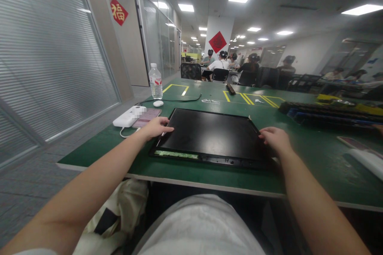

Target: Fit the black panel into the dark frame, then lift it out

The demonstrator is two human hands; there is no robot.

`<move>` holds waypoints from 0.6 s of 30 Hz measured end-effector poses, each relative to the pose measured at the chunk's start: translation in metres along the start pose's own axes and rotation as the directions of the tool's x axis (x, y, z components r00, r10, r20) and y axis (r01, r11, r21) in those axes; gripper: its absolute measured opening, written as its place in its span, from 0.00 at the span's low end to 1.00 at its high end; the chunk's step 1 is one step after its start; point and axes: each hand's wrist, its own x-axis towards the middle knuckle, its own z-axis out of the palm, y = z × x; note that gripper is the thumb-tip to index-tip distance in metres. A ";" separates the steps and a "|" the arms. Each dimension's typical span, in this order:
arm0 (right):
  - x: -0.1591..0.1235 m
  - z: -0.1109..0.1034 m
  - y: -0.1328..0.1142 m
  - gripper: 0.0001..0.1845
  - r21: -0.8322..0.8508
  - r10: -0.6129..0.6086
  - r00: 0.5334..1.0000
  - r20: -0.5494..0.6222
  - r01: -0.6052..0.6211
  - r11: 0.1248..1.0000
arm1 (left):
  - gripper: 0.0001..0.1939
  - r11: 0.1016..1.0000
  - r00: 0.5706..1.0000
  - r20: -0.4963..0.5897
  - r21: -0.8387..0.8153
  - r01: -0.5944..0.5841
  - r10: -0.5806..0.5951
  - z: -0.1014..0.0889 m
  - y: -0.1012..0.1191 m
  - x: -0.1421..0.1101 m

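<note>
A black display panel (209, 131) lies screen up in front of me on the green table. Along its near edge runs a dark frame strip with a green circuit board (176, 154) at the left end. My left hand (157, 126) is closed on the panel's left edge, thumb over the top and fingers at the side. At the opposite edge, my right hand (273, 137) pinches the right side near the upper corner. Its lower fingers are partly hidden. A small light tab (249, 118) sticks up at the far right corner.
Left of the panel are a white power bank (128, 116), a phone (147, 117), a white round case (158, 103) and a water bottle (156, 81). A stack of dark strips (329, 113) lies to the right. Small white parts (211, 101) rest beyond the panel. People sit farther back.
</note>
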 end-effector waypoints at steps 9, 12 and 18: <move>-0.002 0.000 -0.001 0.10 0.013 0.000 1.000 -0.009 0.001 1.000 | 0.22 0.999 0.999 -0.026 -0.026 0.026 -0.027 -0.001 -0.001 0.001; -0.001 0.000 0.000 0.11 0.002 0.004 1.000 -0.008 -0.004 1.000 | 0.26 0.997 0.997 -0.046 -0.054 0.058 -0.060 -0.001 0.001 0.000; 0.001 0.000 0.001 0.11 -0.002 0.002 1.000 0.000 -0.002 1.000 | 0.25 0.997 0.998 -0.030 -0.039 0.061 -0.062 -0.001 0.005 -0.002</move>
